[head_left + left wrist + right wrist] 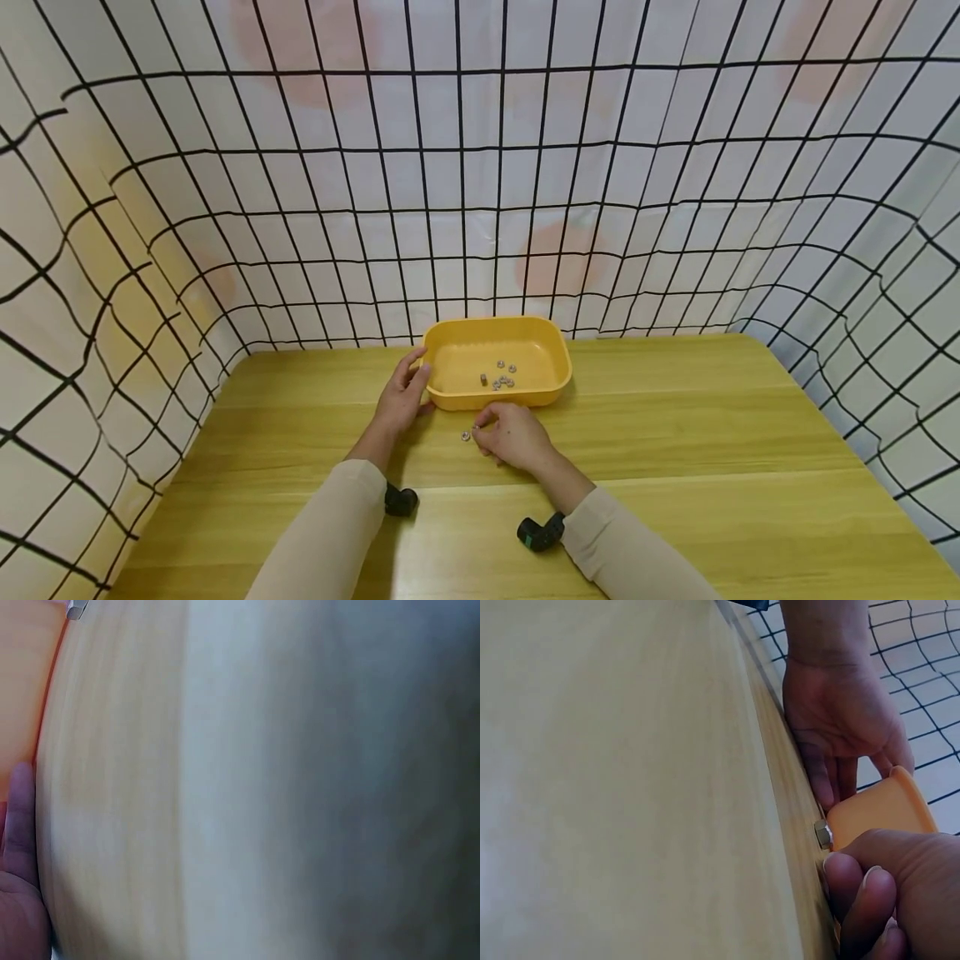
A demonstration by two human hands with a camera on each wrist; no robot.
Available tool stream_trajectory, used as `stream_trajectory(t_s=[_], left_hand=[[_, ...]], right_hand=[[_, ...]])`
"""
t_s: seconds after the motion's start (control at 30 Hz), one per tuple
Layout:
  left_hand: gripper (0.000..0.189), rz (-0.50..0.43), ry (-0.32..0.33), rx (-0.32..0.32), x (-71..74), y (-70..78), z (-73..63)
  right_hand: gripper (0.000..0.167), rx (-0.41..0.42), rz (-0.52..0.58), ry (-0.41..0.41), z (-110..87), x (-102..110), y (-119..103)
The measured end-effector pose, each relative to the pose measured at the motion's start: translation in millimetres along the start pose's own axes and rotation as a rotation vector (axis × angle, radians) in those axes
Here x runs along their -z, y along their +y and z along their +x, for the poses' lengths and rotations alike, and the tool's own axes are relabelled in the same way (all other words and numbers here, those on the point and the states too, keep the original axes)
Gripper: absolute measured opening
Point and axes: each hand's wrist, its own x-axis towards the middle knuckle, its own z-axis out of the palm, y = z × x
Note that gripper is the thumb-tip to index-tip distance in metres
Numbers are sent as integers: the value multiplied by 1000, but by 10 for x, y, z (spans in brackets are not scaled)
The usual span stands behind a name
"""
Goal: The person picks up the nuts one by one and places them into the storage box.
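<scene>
A yellow plastic tray (498,400) stands at the back of the table with several small metal nuts (504,380) inside. My left hand (400,402) holds its left end, fingers spread along the wall and rim; the left wrist view catches only part of this hand (19,840) at its edge. In front of the tray, my right hand (513,435) has thumb and forefinger together, pinching a small nut (476,428) that is mostly hidden. Another nut (465,435) lies on the table just left of those fingertips, and it shows beside the tray in the right wrist view.
The wooden table (675,433) has a light grain and reaches back to a white curtain (480,183) with a black grid, which also closes off both sides. Each wrist wears a black camera (401,502), close above the tabletop.
</scene>
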Motion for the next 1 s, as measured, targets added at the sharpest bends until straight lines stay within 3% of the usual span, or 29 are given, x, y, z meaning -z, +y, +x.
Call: stream_trajectory(t_s=[0.7, 1.0], left_hand=[[46, 12, 9, -12, -4, 5, -23], [47, 18, 4, -22, -6, 12, -30]], right_hand=[[12, 92, 123, -43, -98, 65, 6], [8, 96, 24, 43, -163, 178, -130]])
